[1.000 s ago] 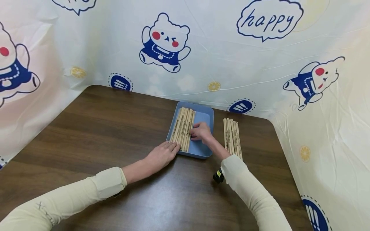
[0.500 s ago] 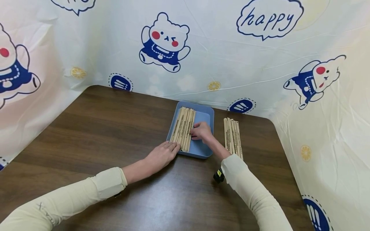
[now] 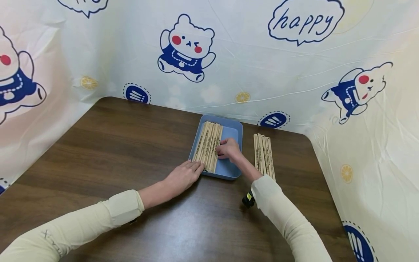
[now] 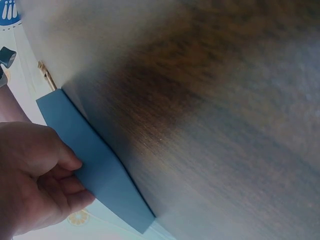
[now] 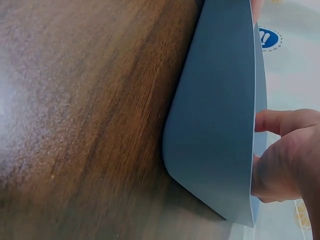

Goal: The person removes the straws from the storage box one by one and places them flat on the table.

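Note:
In the head view, a blue tray (image 3: 231,171) stands at the back of the table. Several paper-wrapped chopsticks (image 3: 207,145), tan with dark print, lie side by side in its left part. My left hand (image 3: 184,176) holds the tray's near-left corner; the left wrist view shows the thumb (image 4: 72,161) against the tray's outer wall. My right hand (image 3: 229,150) is inside the tray, its fingertips touching the right side of the chopstick row. In the right wrist view, the tray wall partly hides the right hand (image 5: 290,155), whose index finger and thumb are spread apart.
A second group of wrapped chopsticks (image 3: 263,154) lies on the brown table (image 3: 114,145) right of the tray, partly behind the right forearm. A patterned cloth (image 3: 242,54) hangs behind and beside the table. A small black device (image 3: 248,199) is at the right wrist.
The right hand has shifted slightly to the right, and the right edge of the chopstick row has spread a little that way. The left hand and tray have stayed in place.

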Available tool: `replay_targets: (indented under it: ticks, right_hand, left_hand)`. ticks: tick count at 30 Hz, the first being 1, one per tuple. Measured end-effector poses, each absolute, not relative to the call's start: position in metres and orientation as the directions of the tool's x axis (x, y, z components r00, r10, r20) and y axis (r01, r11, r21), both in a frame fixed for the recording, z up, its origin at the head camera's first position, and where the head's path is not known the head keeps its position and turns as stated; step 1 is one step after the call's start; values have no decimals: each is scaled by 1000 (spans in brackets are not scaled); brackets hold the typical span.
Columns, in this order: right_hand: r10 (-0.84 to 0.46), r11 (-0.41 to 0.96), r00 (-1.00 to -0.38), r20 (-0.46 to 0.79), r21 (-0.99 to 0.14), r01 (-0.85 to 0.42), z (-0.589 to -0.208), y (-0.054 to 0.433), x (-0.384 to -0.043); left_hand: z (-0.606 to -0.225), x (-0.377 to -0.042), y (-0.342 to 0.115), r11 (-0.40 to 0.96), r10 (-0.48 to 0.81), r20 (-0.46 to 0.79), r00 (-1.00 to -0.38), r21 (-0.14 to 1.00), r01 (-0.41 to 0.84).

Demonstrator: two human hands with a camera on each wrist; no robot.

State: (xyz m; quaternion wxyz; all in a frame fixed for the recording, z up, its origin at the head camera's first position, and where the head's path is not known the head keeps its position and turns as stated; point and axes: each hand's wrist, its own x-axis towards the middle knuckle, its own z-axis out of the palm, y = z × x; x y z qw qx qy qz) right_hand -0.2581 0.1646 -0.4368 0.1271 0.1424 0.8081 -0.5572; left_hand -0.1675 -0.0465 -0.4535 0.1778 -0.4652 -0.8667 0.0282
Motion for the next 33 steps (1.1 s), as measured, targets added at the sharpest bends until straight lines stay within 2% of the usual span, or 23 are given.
replay_targets:
  ticks: [19, 33]
  right_hand:
    - [62, 302, -923, -379, -875, 379, -416, 194, -255]
    - [97, 186, -920, -380, -901, 392, -391, 231, -255]
  left_hand:
    - [-452, -166, -47, 565, 821, 255, -511, -231, 792]
    - [-450, -165, -46, 568, 820, 234, -522, -229, 790]
